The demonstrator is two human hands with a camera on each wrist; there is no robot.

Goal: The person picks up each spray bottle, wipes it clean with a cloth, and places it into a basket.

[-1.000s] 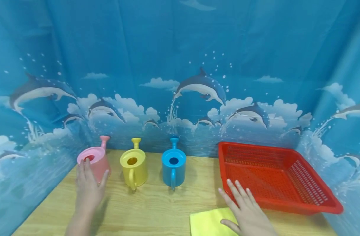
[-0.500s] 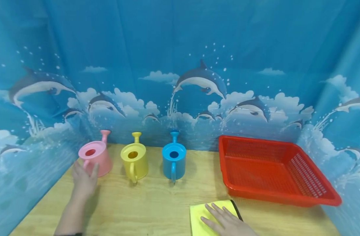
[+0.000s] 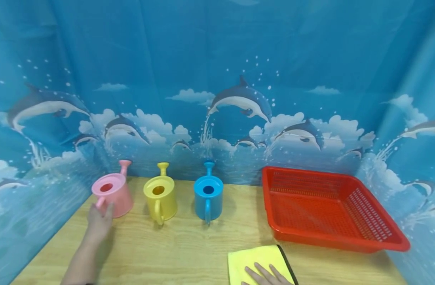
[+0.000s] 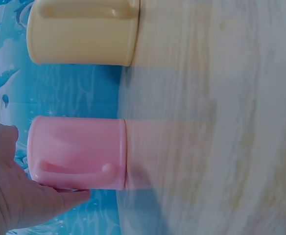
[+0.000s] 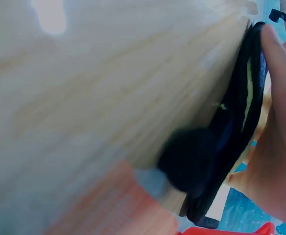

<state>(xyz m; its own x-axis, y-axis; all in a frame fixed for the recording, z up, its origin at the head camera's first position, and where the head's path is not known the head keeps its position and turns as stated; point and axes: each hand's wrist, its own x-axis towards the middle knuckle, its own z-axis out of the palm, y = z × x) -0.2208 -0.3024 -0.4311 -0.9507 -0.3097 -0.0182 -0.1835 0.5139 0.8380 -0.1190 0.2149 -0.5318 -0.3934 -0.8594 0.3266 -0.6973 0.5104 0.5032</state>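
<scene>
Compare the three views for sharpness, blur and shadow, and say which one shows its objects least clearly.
Head view: evenly lit and sharp, with soft shadows under the pink plastic watering can and red mesh plastic basket. Left wrist view: the can is clear, the wooden tabletop smeared. Right wrist view: least clear; the wood is blurred and the dark-edged yellow cloth is out of focus.
</scene>
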